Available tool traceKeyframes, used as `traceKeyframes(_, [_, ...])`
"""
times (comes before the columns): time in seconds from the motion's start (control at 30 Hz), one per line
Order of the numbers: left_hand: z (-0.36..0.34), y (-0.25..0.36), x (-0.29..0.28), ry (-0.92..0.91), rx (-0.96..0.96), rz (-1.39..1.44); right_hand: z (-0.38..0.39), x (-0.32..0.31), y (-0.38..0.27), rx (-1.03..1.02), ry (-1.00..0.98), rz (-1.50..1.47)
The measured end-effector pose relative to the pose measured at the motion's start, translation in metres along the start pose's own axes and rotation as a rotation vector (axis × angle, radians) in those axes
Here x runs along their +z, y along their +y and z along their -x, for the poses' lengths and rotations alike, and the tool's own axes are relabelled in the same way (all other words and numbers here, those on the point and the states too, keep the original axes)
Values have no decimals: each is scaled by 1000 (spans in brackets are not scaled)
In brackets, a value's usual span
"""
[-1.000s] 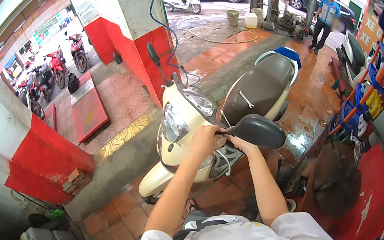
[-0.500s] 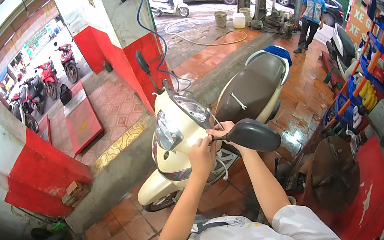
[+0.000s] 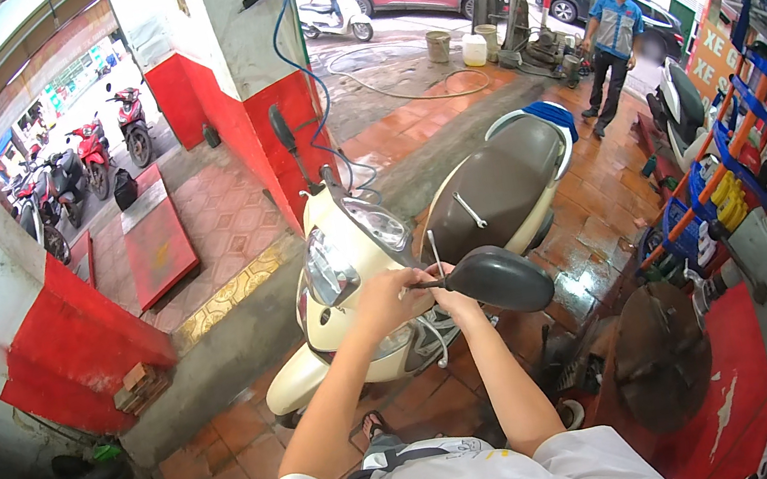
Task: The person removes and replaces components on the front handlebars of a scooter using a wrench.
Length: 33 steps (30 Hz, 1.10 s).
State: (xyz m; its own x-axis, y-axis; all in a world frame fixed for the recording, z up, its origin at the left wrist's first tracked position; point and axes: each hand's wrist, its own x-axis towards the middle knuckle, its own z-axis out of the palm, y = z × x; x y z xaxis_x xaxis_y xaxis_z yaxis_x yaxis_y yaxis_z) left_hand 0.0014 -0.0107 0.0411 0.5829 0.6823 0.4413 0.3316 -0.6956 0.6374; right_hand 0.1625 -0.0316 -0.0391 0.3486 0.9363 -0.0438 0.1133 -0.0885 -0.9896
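Observation:
A cream scooter (image 3: 333, 238) stands in front of me, its front wheel side toward the left. My left hand (image 3: 394, 301) is closed at the thin stem of a black side mirror (image 3: 502, 279), next to the scooter's front. Close beside it, my right hand (image 3: 456, 302) grips the same stem nearer the mirror's head. The fingertips partly hide the stem's lower end, so whether it is fixed there I cannot tell. On the brown seat (image 3: 496, 182) lies a silver wrench (image 3: 471, 210). The opposite mirror (image 3: 282, 128) stands upright on the handlebar.
A person (image 3: 612, 39) in a blue shirt stands at the back right. A rack with blue and orange bars (image 3: 717, 173) lines the right side, near a round brown plate (image 3: 665, 355). A red and white pillar (image 3: 262, 87) and low concrete ledge (image 3: 232, 366) lie beyond the scooter.
My left hand has turned over, its back now covering more of the stem. The mirror sits slightly lower and to the left. The person at the back has come nearer.

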Motion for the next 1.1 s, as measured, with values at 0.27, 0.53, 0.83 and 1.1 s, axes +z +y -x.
traceKeyframes(0.27, [0,-31,-11,-96,23,68,27,13,-6,-36,-26,-21])
traceKeyframes(0.53, [28,-4,39,376,-50,-121,8,-20,-35,-41,-187,66])
traceKeyframes(0.83, [28,-5,35,373,-55,-43,9,-17,-40,197,-171,24])
traceKeyframes(1.1, [3,10,4,-35,-202,32,10,-26,39,166,-50,328])
